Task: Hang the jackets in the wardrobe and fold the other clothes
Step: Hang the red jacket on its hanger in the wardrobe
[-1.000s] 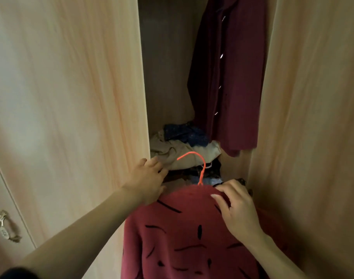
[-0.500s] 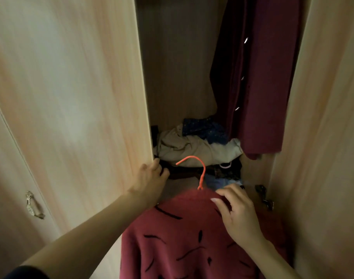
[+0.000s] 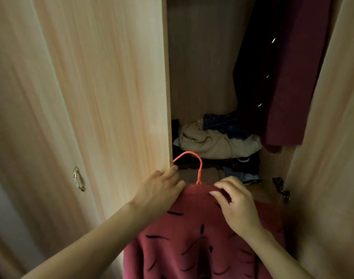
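Raised slightly since before: red jacket (image 3: 202,238) on orange hanger (image 3: 194,164), left hand (image 3: 162,190) and right hand (image 3: 234,200) gripping its shoulders before wardrobe (image 3: 202,67). Maroon coat (image 3: 289,77) hung; clothes heap (image 3: 216,141) unfolded.

Hanger (image 3: 194,166) shoulders hidden inside the red jacket (image 3: 192,238)

Hands (image 3: 198,196) on red jacket (image 3: 194,242), wardrobe (image 3: 111,77)

Home bedroom, at an open wardrobe (image 3: 103,97): light wood doors, metal handle (image 3: 78,179), maroon coat (image 3: 289,77) hanging inside, crumpled clothes pile (image 3: 216,141) on the wardrobe floor, hinge (image 3: 280,185) at right.
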A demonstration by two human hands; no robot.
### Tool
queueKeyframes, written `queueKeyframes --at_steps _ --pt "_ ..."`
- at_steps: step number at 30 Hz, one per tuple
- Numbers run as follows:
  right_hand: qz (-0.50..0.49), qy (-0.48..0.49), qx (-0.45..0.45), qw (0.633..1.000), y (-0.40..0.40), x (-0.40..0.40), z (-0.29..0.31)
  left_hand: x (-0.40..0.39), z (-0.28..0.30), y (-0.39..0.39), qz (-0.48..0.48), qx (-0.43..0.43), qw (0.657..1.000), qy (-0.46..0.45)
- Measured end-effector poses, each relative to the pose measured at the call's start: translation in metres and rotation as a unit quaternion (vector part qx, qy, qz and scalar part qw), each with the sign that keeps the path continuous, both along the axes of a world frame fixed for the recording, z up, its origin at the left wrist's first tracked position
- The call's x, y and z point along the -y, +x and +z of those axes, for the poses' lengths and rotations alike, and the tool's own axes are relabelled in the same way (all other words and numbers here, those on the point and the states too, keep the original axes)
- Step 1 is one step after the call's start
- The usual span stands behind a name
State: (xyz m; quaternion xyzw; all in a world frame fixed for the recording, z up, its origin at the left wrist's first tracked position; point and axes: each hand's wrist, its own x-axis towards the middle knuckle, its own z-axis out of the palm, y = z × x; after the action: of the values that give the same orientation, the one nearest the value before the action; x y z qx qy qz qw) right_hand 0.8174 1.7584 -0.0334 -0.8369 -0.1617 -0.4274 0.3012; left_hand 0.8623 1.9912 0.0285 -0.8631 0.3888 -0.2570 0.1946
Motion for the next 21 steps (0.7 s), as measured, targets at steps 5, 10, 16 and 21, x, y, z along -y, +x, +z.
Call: queueKeyframes --at_steps 5,10,16,21 --pt "0.005 -0.003 -0.002 1.0 -0.032 -0.033 0.002 -0.031 -0.002 -0.036 0.004 0.012 1.0 0.009" --pt "0.034 0.012 -0.028 0.999 -0.07 -0.08 -0.005 -0.079 -0.008 -0.081 -0.005 0.016 0.999 -0.027" --pt "0.06 0.027 -0.039 0.997 -0.087 -0.125 -0.009 -0.144 -0.017 -0.124 0.009 0.022 0.998 -0.066" --pt "0.104 0.025 -0.037 0.994 -0.088 -0.179 -0.005 -0.196 -0.026 -0.154 0.071 0.039 0.993 -0.09"
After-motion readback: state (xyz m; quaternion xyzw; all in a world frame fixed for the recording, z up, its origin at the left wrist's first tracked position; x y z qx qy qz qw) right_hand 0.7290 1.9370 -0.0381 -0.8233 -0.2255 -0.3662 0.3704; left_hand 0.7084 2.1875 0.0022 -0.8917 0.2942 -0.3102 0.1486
